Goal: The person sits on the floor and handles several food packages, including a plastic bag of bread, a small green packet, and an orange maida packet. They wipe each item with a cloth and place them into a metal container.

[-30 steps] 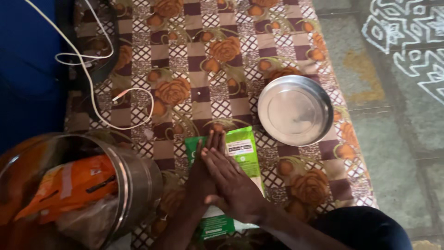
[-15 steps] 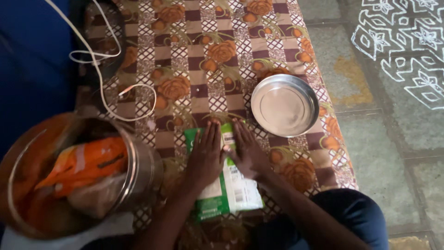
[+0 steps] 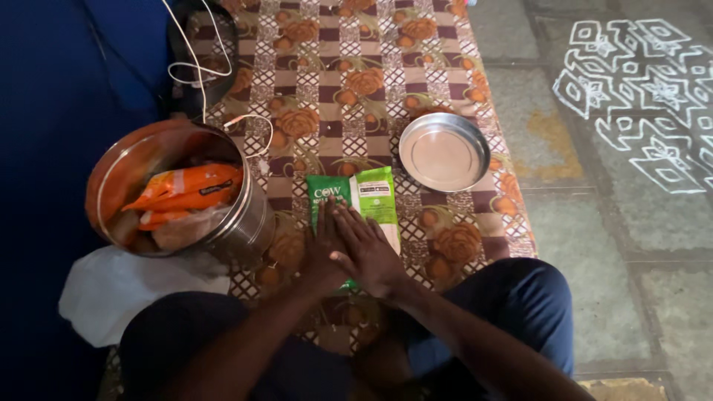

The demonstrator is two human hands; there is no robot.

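Right hand [image 3: 369,256]: laid palm down, fingers spread, flat on the lower half of the green and white packet [image 3: 359,204]; grasping nothing, only pressing.
Left hand [image 3: 321,249]: also flat and open, beside and partly under the right hand, resting on the packet's left lower part; no pinch visible.
Packet: lying flat on the patterned cloth [image 3: 327,96], near its front edge, between the steel canister [image 3: 238,223] on the left and the steel plate [image 3: 444,151] toward the right edge; upper end uncovered, lower end hidden under both hands.
Done so far, as a judgement: packet out on the cloth, laid flat and held down; seemingly being smoothed or flattened. Whether sealed or cut open, cannot tell.
Left, as a judgement: plate bare, nothing poured or placed on it; canister uncovered, with an orange packet [image 3: 184,191] and other pouches inside.
Around: white cable [image 3: 199,70] looping over the cloth's far left corner, one end lying close behind the canister; white plastic bag [image 3: 122,289] off the cloth's front left corner, below the canister; chalk floor pattern [image 3: 639,89] on the stone floor beyond the right edge.
In the way: little; canister close to the packet's left side, knees in dark trousers [image 3: 512,304] crowding the front edge; path from packet to plate open.
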